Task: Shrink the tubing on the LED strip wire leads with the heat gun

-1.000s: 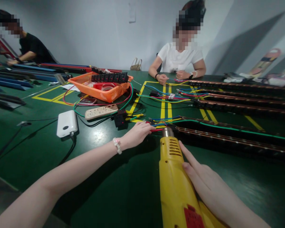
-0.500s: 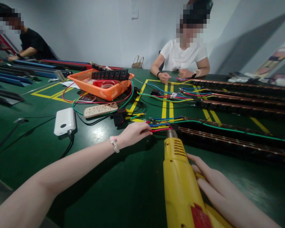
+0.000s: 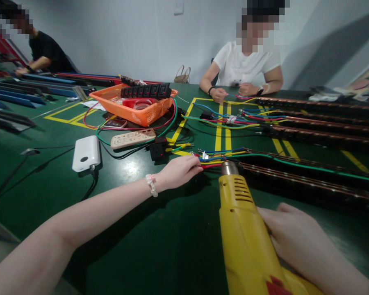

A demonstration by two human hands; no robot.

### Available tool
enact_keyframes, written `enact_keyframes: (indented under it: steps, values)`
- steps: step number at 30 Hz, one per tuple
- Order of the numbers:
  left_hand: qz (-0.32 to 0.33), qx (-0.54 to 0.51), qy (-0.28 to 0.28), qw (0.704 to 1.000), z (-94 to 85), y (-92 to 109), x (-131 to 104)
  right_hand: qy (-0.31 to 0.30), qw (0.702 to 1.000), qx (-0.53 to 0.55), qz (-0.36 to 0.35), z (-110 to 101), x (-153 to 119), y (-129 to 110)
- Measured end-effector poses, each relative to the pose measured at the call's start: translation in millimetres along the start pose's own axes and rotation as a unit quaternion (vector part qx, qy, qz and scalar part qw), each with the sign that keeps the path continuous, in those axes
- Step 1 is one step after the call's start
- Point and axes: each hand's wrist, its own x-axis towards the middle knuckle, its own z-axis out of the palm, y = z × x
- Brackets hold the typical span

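My left hand (image 3: 184,170) is closed on the ends of several coloured wires (image 3: 213,163), red, yellow and blue, at the middle of the view. A yellow heat gun (image 3: 246,233) is held in my right hand (image 3: 295,233), its fingers mostly hidden behind the body. The gun's metal nozzle points away from me and lies close to the wires, just right of my left hand. From there the wires run to long dark strips with copper-coloured lines (image 3: 295,180) on the right. A small white piece (image 3: 205,155) shows by the wires.
An orange basket (image 3: 146,116) with black socket parts stands behind a beige power strip (image 3: 132,138), a black block (image 3: 157,150) and a white power bank (image 3: 86,155). Two people sit beyond the green table (image 3: 160,246). More strips (image 3: 320,139) lie at right.
The view has shifted slightly. My right hand's fingers have drawn in around the heat gun. A white piece by the wires has come into sight. My left hand keeps its hold.
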Motion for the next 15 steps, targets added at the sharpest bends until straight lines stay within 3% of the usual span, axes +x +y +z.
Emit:
enact_keyframes:
  steps: [8,15]
  values:
    - [-0.002,-0.065,0.005,0.998,1.9,-7.6,4.8,0.024,0.999,0.026,-0.021,1.2,6.1,2.4]
    - [-0.014,-0.114,-0.007,0.993,-1.0,-7.8,8.9,-0.046,0.995,0.086,0.037,-6.5,5.5,-1.7]
